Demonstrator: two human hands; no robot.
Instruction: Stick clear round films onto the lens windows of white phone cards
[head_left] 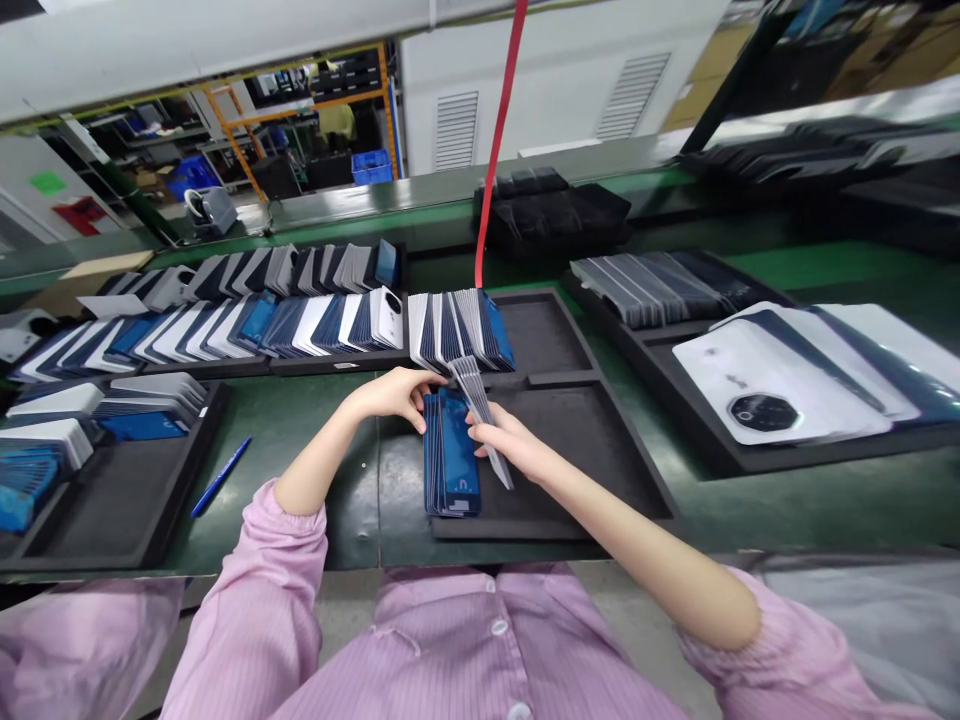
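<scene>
My right hand grips a thin fanned stack of grey phone back covers, tilted over a black foam tray. Just left of it, a row of phone back covers with blue film stands on edge at the tray's left side. Closed round the upper left end of that row is my left hand, with its thumb on the side and its fingertips by the top. In the tray's far compartment more white and dark blue phone back covers lean in a row.
To the left, trays hold leaning covers, and a blue pen lies on the green table. A tray at right bears large white covers. A red strap hangs behind. At lower left shows another person's pink sleeve.
</scene>
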